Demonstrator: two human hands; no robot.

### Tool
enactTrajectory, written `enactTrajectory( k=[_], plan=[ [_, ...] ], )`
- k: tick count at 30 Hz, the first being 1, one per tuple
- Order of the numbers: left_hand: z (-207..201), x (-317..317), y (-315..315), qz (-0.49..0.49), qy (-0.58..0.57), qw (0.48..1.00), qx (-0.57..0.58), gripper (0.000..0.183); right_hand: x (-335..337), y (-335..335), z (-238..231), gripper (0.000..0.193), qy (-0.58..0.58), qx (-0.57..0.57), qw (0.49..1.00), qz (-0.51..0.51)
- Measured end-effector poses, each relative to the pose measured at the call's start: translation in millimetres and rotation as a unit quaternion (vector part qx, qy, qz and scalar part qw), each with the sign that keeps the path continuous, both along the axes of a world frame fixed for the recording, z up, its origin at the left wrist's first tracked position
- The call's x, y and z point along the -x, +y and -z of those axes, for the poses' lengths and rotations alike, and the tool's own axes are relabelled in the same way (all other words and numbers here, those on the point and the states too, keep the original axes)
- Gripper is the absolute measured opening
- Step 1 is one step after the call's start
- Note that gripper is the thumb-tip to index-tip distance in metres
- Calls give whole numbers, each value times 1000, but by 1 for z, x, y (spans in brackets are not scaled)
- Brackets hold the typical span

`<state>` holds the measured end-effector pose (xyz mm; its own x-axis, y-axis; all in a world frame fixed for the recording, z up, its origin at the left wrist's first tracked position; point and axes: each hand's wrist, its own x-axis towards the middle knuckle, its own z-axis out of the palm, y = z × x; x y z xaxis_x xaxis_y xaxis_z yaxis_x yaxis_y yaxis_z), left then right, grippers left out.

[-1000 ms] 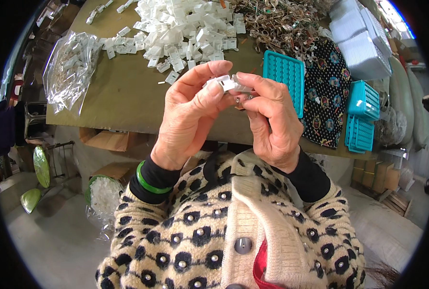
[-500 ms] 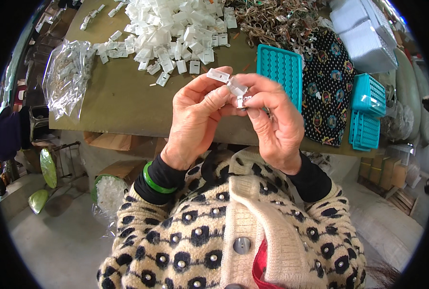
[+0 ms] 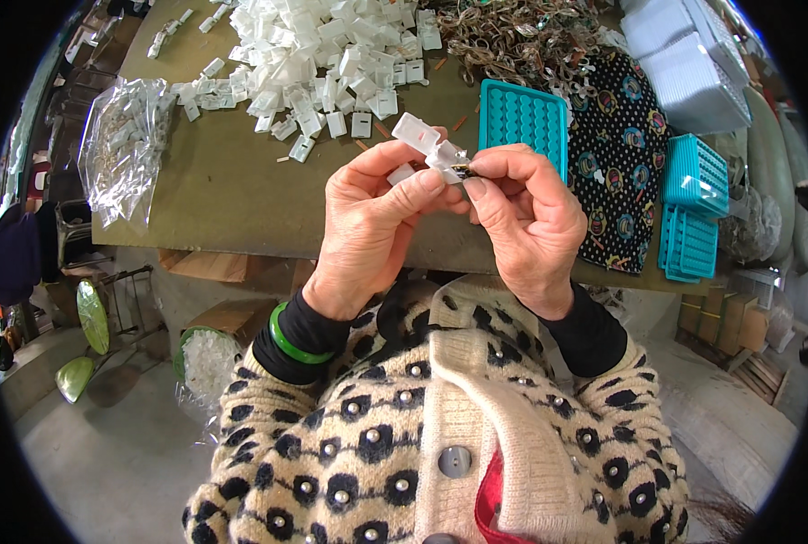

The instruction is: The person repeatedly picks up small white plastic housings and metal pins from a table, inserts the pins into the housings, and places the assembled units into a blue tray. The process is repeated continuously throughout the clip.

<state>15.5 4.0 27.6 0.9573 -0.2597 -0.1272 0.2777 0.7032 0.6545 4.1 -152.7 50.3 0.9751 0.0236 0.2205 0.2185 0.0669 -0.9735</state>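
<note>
Head view: left hand (image 3: 368, 231) fingers pinch a small white plastic clip (image 3: 427, 145); just right, right hand (image 3: 526, 213) fingers squeeze a dark metal piece (image 3: 463, 170) at its mouth. Best kept steady, piece square to the opening, above the table (image 3: 232, 199).

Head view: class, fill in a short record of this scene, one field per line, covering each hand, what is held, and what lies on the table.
Left hand: left hand pinches a small white plastic clip with its hinged lid open
Right hand: right hand holds the same clip from the other side, pressing a small dark metal part at it
Table: brown table
Behind the hands: pile of white clips, heap of metal pieces
Right side: teal trays
Left side: clear plastic bag
Wrist: green bangle
</note>
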Motion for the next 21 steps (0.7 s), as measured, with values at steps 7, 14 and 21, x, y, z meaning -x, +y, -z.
enactTrajectory(
  k=[7, 14, 21],
  plan=[
    [3, 4, 3, -49, -13, 999, 9, 21, -1, -5, -12, 9, 52, -47, 996, -58],
    [5, 8, 6, -56, -56, 997, -16, 25, -5, -9, -26, 9, 152, -28, 984, -87],
    [7, 9, 8, -90, -109, 989, -46, 25, 1, 0, -35, 11, 149, 62, 983, -87]
  ],
)
